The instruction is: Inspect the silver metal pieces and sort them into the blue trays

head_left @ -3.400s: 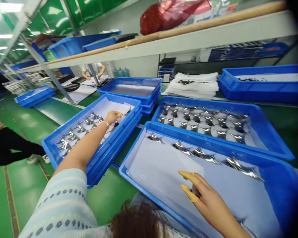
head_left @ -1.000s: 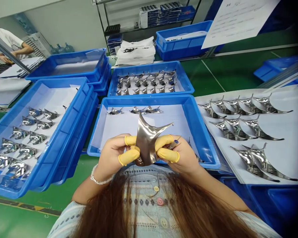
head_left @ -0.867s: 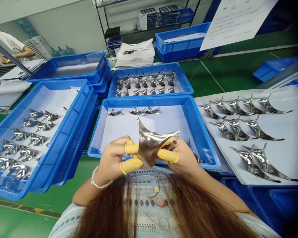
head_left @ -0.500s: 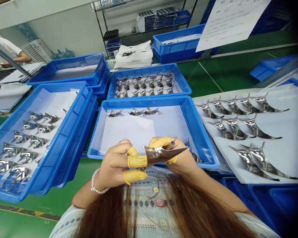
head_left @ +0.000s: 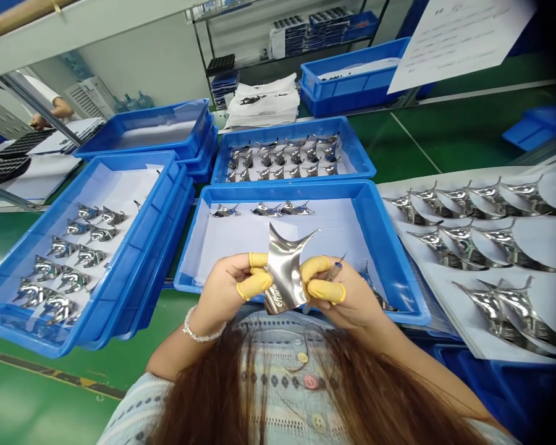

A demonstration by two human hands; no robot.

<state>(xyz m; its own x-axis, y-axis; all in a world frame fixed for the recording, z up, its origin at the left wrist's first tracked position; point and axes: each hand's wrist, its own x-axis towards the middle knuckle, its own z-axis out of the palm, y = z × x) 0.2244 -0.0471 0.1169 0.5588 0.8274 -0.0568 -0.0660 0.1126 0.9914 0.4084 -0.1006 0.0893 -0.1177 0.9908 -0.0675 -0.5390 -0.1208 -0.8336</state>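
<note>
A curved, shiny metal piece (head_left: 286,269) with pointed corners and lettering near its lower edge is held up between both hands. My left hand (head_left: 229,284), in yellow finger cots, grips its left edge. My right hand (head_left: 340,289), also in yellow finger cots, pinches its right edge, and a thin pen-like tool (head_left: 335,270) is tucked in the same hand. Behind and below them lies a blue tray (head_left: 192,247) lined with white paper. Several similar metal pieces (head_left: 296,208) rest along its far side, and another (head_left: 377,290) sits at its right, partly hidden.
Stacked blue trays (head_left: 152,247) with metal pieces stand at the left. Another filled tray (head_left: 364,161) sits beyond the near one. At the right, rows of metal pieces (head_left: 467,247) lie on white sheets. A paper sheet (head_left: 463,37) hangs upper right; a person's arm (head_left: 62,110) shows far left.
The metal piece has been turned from nearly edge-on to upright, so its broad lettered face shows. Both hands have shifted their grip to its two sides. The whole view has swung slightly left.
</note>
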